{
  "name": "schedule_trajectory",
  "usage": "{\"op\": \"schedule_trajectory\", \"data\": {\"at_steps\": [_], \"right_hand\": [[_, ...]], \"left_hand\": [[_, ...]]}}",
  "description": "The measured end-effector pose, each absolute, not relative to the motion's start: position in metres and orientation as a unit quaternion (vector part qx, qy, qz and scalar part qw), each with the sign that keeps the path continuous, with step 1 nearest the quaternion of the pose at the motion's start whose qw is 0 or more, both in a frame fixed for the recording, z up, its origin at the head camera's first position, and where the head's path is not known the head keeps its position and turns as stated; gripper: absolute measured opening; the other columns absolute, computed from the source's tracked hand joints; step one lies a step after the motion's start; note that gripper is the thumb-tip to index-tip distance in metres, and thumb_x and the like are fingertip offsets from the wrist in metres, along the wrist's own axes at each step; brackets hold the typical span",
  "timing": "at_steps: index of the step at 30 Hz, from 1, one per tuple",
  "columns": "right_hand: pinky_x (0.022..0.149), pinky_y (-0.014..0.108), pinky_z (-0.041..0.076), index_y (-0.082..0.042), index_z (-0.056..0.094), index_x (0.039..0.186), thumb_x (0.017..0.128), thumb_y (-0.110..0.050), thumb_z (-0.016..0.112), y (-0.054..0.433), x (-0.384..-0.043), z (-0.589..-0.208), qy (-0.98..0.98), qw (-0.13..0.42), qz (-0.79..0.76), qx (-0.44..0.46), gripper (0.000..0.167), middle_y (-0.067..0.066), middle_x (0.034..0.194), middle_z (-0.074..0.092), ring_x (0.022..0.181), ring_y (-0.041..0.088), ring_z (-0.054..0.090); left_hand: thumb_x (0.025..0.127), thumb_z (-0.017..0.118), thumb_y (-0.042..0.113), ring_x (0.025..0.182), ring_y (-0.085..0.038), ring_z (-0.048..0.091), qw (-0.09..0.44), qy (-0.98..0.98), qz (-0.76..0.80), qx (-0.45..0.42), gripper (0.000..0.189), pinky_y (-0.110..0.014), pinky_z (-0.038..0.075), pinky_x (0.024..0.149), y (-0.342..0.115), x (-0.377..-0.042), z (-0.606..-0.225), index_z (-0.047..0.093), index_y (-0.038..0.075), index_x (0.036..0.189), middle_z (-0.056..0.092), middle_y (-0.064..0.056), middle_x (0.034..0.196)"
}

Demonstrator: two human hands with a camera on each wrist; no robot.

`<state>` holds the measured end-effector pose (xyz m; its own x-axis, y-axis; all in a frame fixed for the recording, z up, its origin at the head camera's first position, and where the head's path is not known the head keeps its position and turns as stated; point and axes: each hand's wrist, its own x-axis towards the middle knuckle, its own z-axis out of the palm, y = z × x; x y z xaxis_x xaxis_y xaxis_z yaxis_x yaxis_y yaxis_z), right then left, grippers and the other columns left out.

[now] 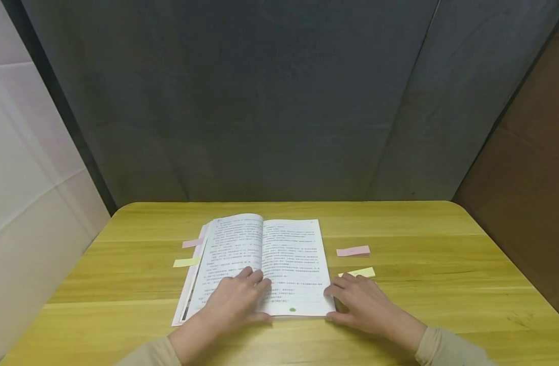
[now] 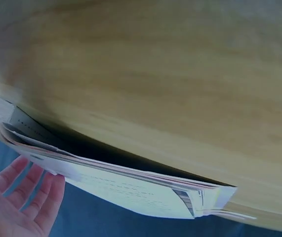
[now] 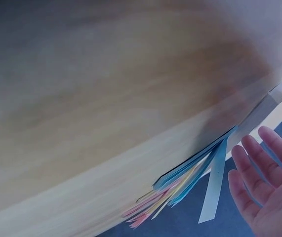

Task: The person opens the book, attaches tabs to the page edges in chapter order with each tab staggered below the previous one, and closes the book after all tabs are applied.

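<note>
An open book (image 1: 292,254) lies on the table, with printed text on both pages. My left hand (image 1: 237,297) rests across its lower middle, near the spine. In the left wrist view the fingers of that hand (image 2: 32,197) are loosely extended by the page. At the right page's lower right corner is my right hand (image 1: 363,305), its fingers and thumb at the page edge. In the right wrist view the right hand's fingers (image 3: 266,173) are spread and loosely bent, with no page seen pinched between them. A pink tab (image 1: 192,243) and a yellow tab (image 1: 186,262) stick out from the book's left edge.
On the wooden table (image 1: 444,254), right of the book, lie a pink sticky strip pad (image 1: 353,251) and a yellow one (image 1: 363,272). Blue strips (image 3: 214,185) fan out near my right hand in the right wrist view. A dark panel (image 1: 279,101) stands behind the table.
</note>
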<state>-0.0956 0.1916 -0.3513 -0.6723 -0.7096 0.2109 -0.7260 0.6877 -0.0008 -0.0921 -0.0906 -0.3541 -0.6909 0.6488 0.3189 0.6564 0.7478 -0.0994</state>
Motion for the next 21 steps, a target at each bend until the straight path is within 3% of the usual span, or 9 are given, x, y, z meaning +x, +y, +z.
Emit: {"op": "schedule_trajectory", "data": {"at_steps": [12, 21], "right_hand": [[0.066, 0.034, 0.043, -0.016, 0.062, 0.095, 0.071, -0.049, 0.064, 0.194, -0.095, -0.352, -0.91, 0.098, 0.046, 0.401, 0.041, -0.007, 0.09, 0.055, 0.08, 0.011, 0.049], [0.064, 0.032, 0.043, -0.016, 0.062, 0.095, 0.07, -0.051, 0.064, 0.196, -0.096, -0.353, -0.907, 0.105, 0.049, 0.405, 0.042, -0.008, 0.089, 0.054, 0.078, 0.01, 0.048]], "left_hand": [[0.063, 0.064, 0.058, 0.08, -0.015, 0.051, 0.191, -0.912, -0.036, -0.362, 0.059, -0.022, 0.036, 0.039, -0.101, -0.091, -0.355, 0.057, 0.015, 0.102, 0.053, 0.002, 0.093], [0.069, 0.062, 0.028, 0.086, -0.019, 0.053, 0.241, -0.878, -0.042, -0.41, 0.049, -0.025, 0.039, 0.039, -0.105, -0.082, -0.355, 0.051, 0.013, 0.114, 0.052, -0.002, 0.107]]}}
